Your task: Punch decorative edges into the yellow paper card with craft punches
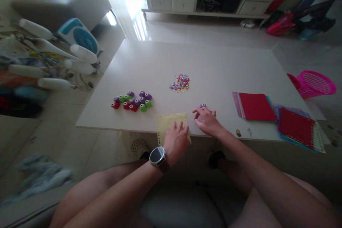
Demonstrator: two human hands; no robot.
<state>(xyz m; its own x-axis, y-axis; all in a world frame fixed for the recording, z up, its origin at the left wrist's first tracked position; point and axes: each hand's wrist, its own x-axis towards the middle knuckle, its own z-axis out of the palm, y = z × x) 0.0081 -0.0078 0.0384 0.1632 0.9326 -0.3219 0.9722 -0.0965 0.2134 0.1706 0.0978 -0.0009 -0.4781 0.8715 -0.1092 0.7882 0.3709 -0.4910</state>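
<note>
So the yellow sheet is at the table's near edge, poking out over it, with little cutouts along its borders. It's squarish, so no obvious long axis. Left hand is spread flat on it, pressing, not gripping. Right hand is just right of the sheet, fingers loosely bent; can't tell if it's got anything. The purple punch is right at that hand's far side, beyond the sheet's far right corner, so the right's way nearer.

More punches sit left of the sheet, confetti beyond it, coloured paper right. White table, shiny floor, cabinet farthest out.
</note>
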